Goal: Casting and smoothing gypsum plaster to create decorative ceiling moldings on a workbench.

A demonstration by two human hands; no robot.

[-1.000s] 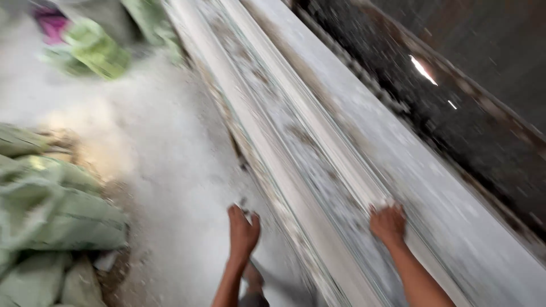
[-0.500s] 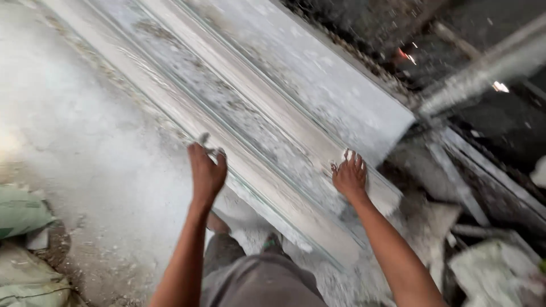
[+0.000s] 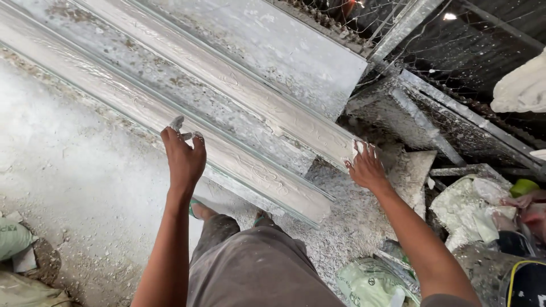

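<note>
Head view: long grey plaster moulding (image 3: 227, 142), ridged and dusty, lies slantwise on the white-dusted floor (image 3: 74, 187). Left hand (image 3: 183, 156) rests on its near ridge, grip loose, fingers spread, clasping nothing. Right hand (image 3: 367, 167) presses flat on the end of the far ridge, grip open. Green sacks (image 3: 369, 281) lie near the person's knee.

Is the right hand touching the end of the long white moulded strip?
Touching. The head view shows the right hand with its fingers pressed flat on the near end of the moulded strip, no gap.
</note>
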